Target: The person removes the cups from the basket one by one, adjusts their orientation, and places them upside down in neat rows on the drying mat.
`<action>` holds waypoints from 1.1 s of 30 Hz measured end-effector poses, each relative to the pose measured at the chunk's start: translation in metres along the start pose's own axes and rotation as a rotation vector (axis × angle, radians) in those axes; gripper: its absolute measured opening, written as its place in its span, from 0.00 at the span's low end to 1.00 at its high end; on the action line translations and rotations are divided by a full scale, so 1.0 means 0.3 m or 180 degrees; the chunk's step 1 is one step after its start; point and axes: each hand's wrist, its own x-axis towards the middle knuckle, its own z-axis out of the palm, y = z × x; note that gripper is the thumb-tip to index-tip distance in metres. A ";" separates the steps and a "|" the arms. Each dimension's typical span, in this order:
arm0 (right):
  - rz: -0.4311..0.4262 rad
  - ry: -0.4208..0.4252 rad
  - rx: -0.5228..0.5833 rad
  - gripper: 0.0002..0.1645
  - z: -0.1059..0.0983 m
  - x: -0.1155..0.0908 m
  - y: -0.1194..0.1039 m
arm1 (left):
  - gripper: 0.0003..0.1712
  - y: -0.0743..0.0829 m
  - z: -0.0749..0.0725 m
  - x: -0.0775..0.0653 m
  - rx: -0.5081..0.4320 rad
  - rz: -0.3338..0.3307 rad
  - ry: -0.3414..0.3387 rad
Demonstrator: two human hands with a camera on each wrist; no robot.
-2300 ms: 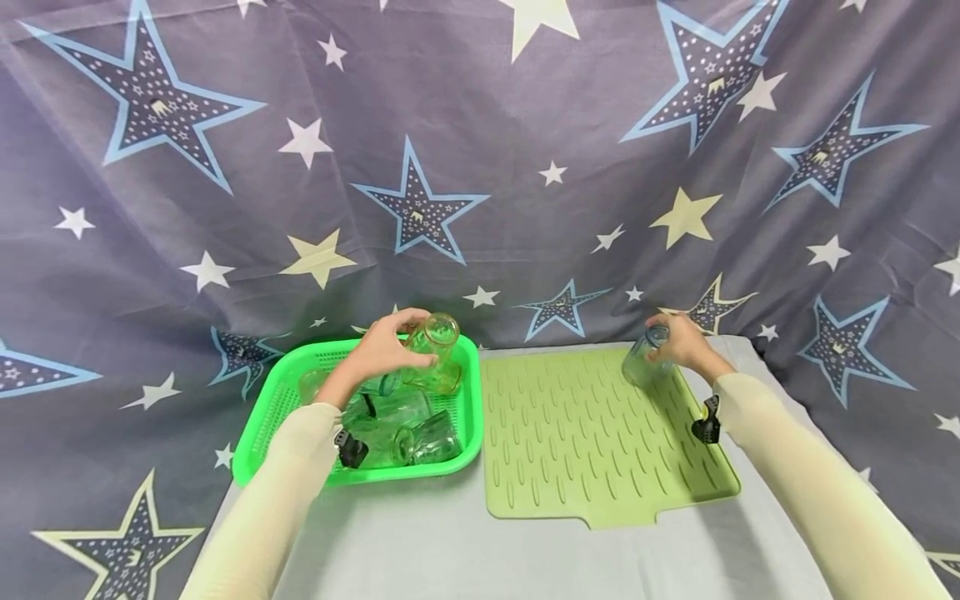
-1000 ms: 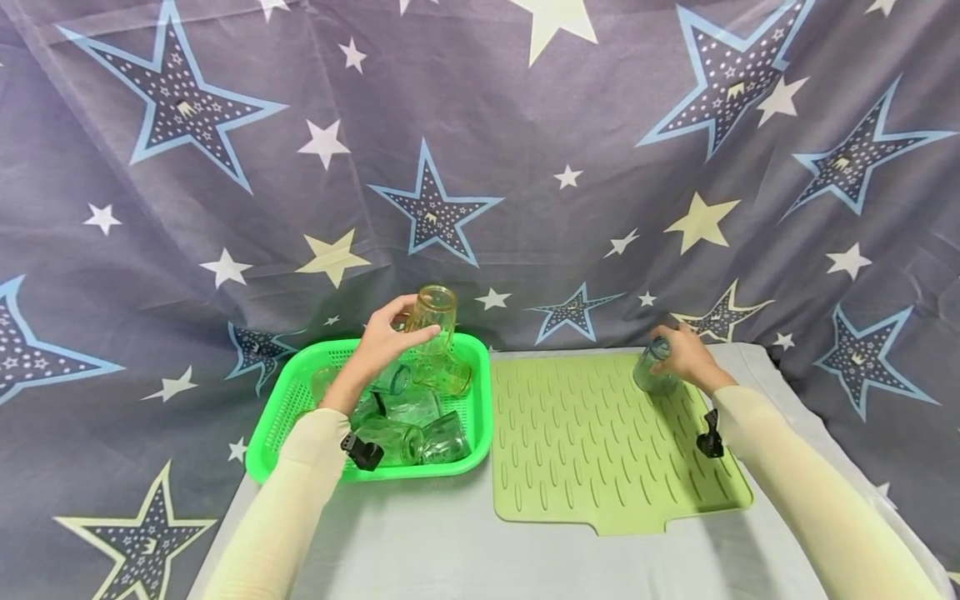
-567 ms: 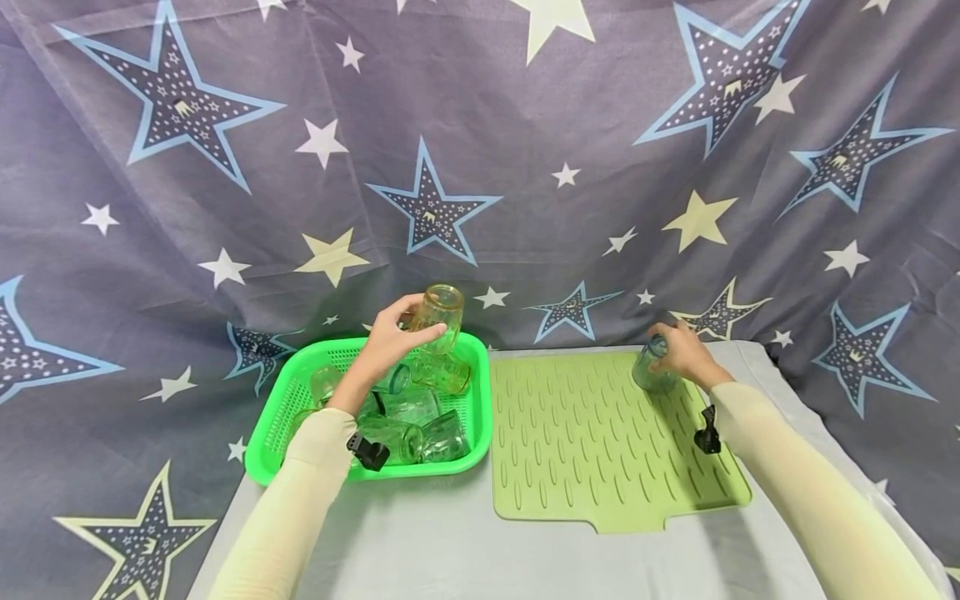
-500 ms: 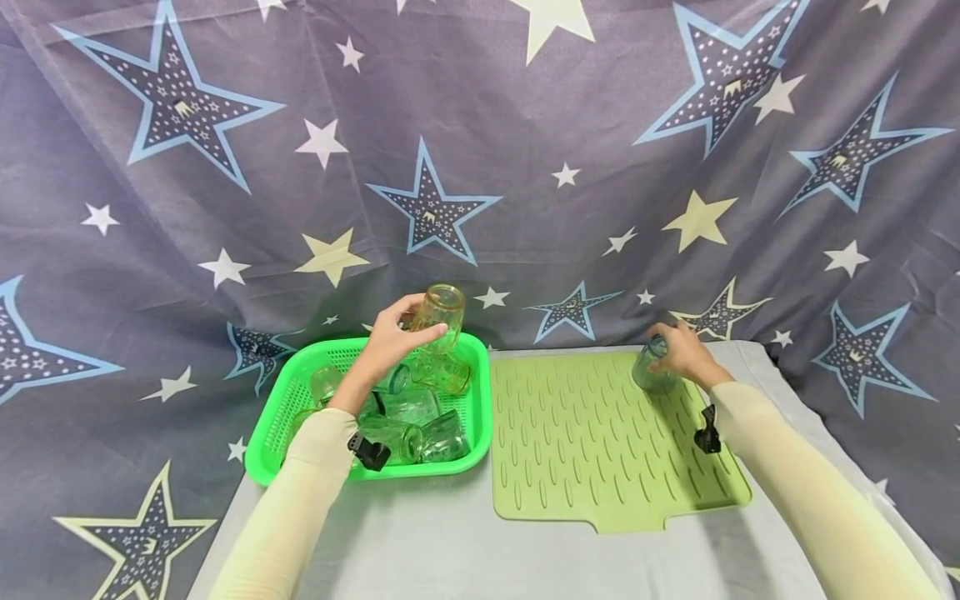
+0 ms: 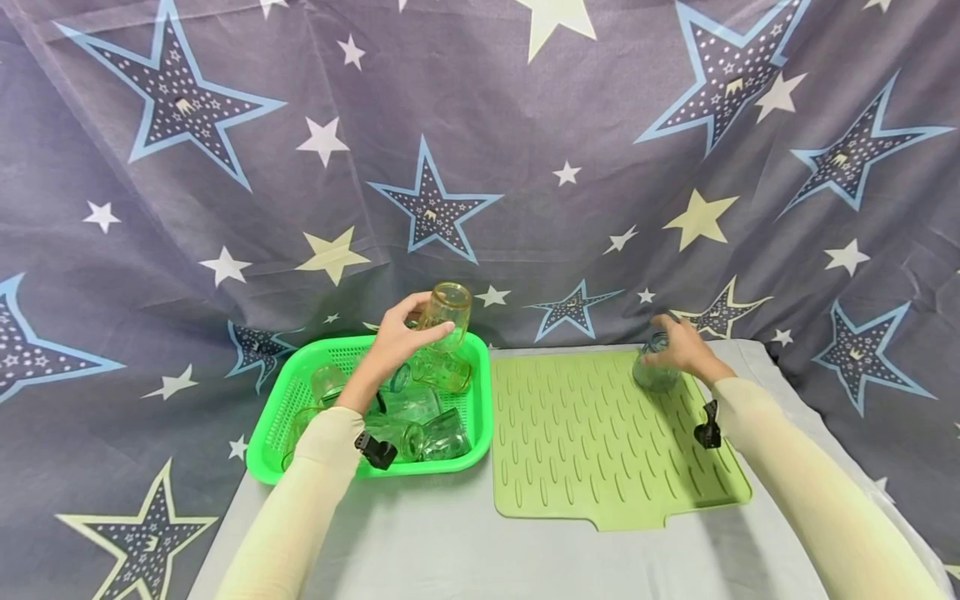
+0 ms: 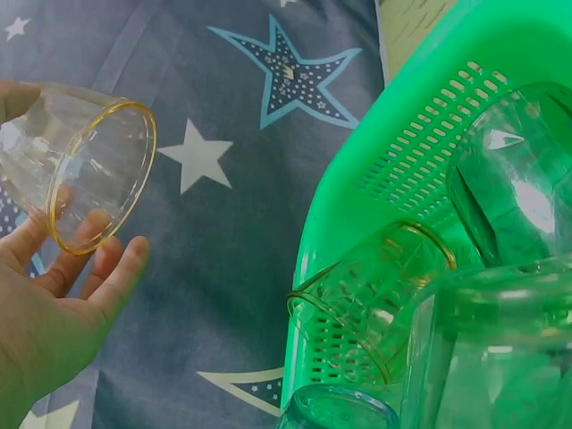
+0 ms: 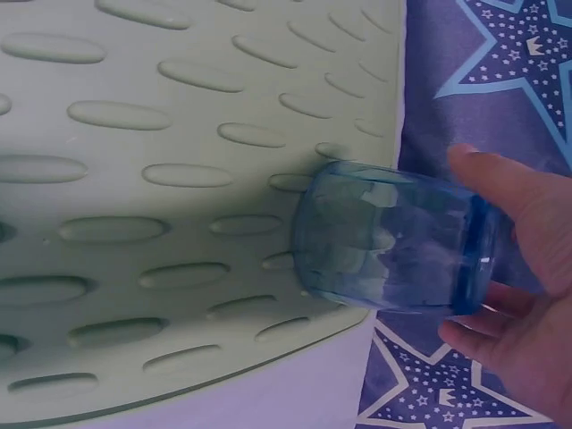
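My left hand (image 5: 393, 343) grips a clear glass tumbler with an amber rim (image 5: 448, 313) over the right back corner of the green basket (image 5: 258, 454). In the left wrist view the tumbler's mouth (image 6: 105, 179) faces the basket side, so it is held upside down. At the back right of the light green drying mat (image 5: 577, 442), a blue glass tumbler (image 5: 656, 375) stands bottom up. My right hand (image 5: 684, 348) is around its top; in the right wrist view the thumb is spread off the blue tumbler (image 7: 393, 241), fingertips right at its base.
Several green, clear and amber-rimmed glasses lie in the basket, among them a green tumbler (image 5: 444, 435) and an amber-rimmed one (image 6: 375, 286). The basket stands left of the mat on a table with a pale cloth (image 5: 450, 533). A star-patterned curtain (image 5: 525, 208) hangs close behind.
My left hand has lifted the amber-rimmed tumbler from low over the basket and carried it slightly right. The blue tumbler has come upright on the mat, and my right hand has loosened from it.
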 end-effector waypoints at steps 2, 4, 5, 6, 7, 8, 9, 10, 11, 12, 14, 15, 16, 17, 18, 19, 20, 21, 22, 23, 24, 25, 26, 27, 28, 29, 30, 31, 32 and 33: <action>0.0000 0.0045 0.0035 0.51 -0.009 0.002 -0.008 | 0.30 -0.002 0.004 0.001 0.0008 0.0045 0.0010; 0.0000 0.0069 0.0076 0.51 -0.022 0.002 -0.020 | 0.29 -0.004 0.008 0.002 0.0022 0.0096 0.0025; 0.0000 0.0088 0.0084 0.50 -0.029 0.003 -0.026 | 0.29 -0.004 0.009 0.001 0.0037 0.0121 0.0027; 0.0009 0.0100 0.0098 0.50 -0.036 0.003 -0.034 | 0.29 -0.005 0.010 0.002 0.0050 0.0144 0.0032; 0.0016 0.0110 0.0121 0.50 -0.046 0.004 -0.041 | 0.29 -0.006 0.012 0.002 0.0064 0.0155 0.0037; 0.0016 0.0123 0.0160 0.51 -0.055 0.005 -0.048 | 0.29 -0.007 0.014 0.003 0.0070 0.0164 0.0038; 0.0005 0.0147 0.0212 0.51 -0.066 0.003 -0.056 | 0.29 -0.006 0.016 0.003 0.0076 0.0167 0.0039; -0.0007 0.0174 0.0285 0.51 -0.076 0.003 -0.063 | 0.29 -0.004 0.019 0.002 0.0080 0.0164 0.0042; -0.0021 0.0211 0.0355 0.52 -0.086 0.002 -0.071 | 0.29 -0.002 0.021 0.002 0.0078 0.0165 0.0040; -0.0021 0.0238 0.0456 0.52 -0.097 -0.002 -0.081 | 0.30 -0.001 0.024 0.002 0.0068 0.0161 0.0044; -0.0062 0.0313 0.0657 0.54 -0.118 -0.010 -0.104 | 0.30 0.005 0.031 0.003 0.0046 0.0144 0.0040; -0.0078 0.0357 0.0753 0.54 -0.128 -0.016 -0.119 | 0.31 0.008 0.035 0.004 0.0051 0.0141 0.0042; -0.0092 0.0397 0.0854 0.54 -0.138 -0.021 -0.135 | 0.31 0.010 0.039 0.006 0.0049 0.0136 0.0044; -0.0110 0.0447 0.0950 0.55 -0.148 -0.029 -0.154 | 0.32 0.010 0.043 0.008 0.0047 0.0135 0.0044; -0.0124 0.0485 0.1037 0.55 -0.157 -0.034 -0.172 | 0.32 0.013 0.048 0.011 0.0059 0.0147 0.0054; -0.0153 0.0533 0.1138 0.54 -0.164 -0.040 -0.192 | 0.32 0.015 0.054 0.014 0.0081 0.0164 0.0066; -0.0185 0.0577 0.1255 0.53 -0.170 -0.046 -0.212 | 0.32 0.017 0.060 0.017 0.0109 0.0201 0.0084; -0.0212 0.0620 0.1377 0.52 -0.174 -0.050 -0.235 | 0.32 0.018 0.067 0.020 0.0129 0.0232 0.0101; -0.0253 0.0651 0.1492 0.51 -0.176 -0.055 -0.256 | 0.32 0.020 0.074 0.023 0.0124 0.0263 0.0116; -0.0290 0.0682 0.1588 0.51 -0.178 -0.059 -0.278 | 0.32 0.023 0.082 0.025 0.0131 0.0317 0.0136; -0.0332 0.0706 0.1684 0.50 -0.179 -0.062 -0.300 | 0.32 0.026 0.089 0.028 0.0142 0.0363 0.0158; -0.0376 0.0732 0.1777 0.49 -0.179 -0.067 -0.324 | 0.32 0.029 0.097 0.029 0.0142 0.0405 0.0172; -0.0425 0.0748 0.1833 0.49 -0.179 -0.069 -0.346 | 0.33 0.033 0.105 0.030 0.0139 0.0442 0.0190; -0.0464 0.0757 0.1868 0.48 -0.179 -0.071 -0.367 | 0.33 0.037 0.113 0.031 0.0137 0.0461 0.0210; -0.0501 0.0763 0.1896 0.47 -0.178 -0.073 -0.389 | 0.33 0.042 0.120 0.031 0.0123 0.0488 0.0231; -0.0539 0.0766 0.1931 0.47 -0.177 -0.074 -0.410 | 0.33 0.047 0.128 0.032 0.0125 0.0507 0.0253; -0.0582 0.0762 0.1985 0.46 -0.176 -0.075 -0.431 | 0.33 0.051 0.135 0.032 0.0122 0.0505 0.0274; -0.0619 0.0755 0.2028 0.46 -0.174 -0.075 -0.451 | 0.33 0.054 0.142 0.033 0.0112 0.0512 0.0290; -0.0658 0.0740 0.2090 0.46 -0.171 -0.075 -0.472 | 0.33 0.057 0.150 0.035 0.0104 0.0509 0.0310; -0.0696 0.0729 0.2156 0.45 -0.168 -0.075 -0.493 | 0.34 0.061 0.157 0.036 0.0094 0.0508 0.0324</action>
